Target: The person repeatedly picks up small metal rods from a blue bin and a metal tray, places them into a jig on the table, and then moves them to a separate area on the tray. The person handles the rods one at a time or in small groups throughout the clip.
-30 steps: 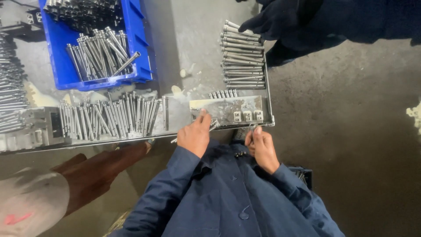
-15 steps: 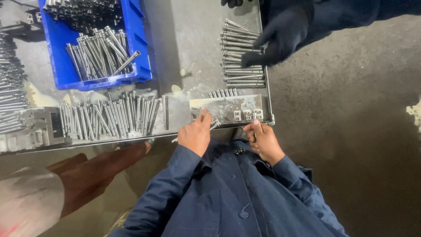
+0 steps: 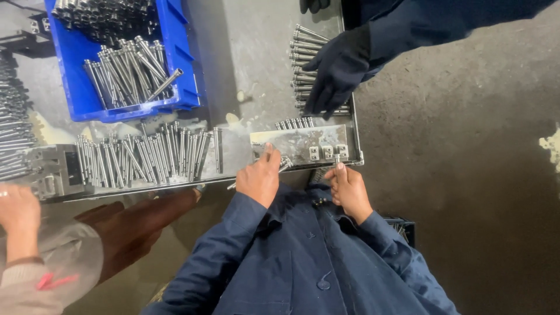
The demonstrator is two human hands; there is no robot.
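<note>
Head view, looking down past a blue jacket at a grey metal surface (image 3: 256, 64). The left hand (image 3: 259, 178) rests at the near edge with fingers curled, its index finger reaching onto a flat metal plate (image 3: 294, 144); a thin pin (image 3: 284, 165) shows beside the fingertips, but whether the hand grips it cannot be told. The right hand (image 3: 349, 189) sits just off the near edge, fingers pinched closed on a small metal piece (image 3: 337, 159) held upright below three small fittings (image 3: 326, 152) at the plate's right end. The plate lies directly ahead of both hands, long axis left to right, parallel to the near edge; the right hand is nearer the fittings, the left nearer the plate's middle.

Left of the plate, a row of rods (image 3: 149, 157) lies side by side, each pointing away from the body. Beyond it stands a blue bin (image 3: 178, 70) holding more rods. At the far right, a stack of rods (image 3: 306, 58) lies crosswise, partly covered by a co-worker's gloved hand (image 3: 335, 73). Another person's hand (image 3: 17, 207) shows at the lower left. The surface's right edge runs just beside the plate's right end, leaving little room rightward; bare surface lies between bin and stack.
</note>
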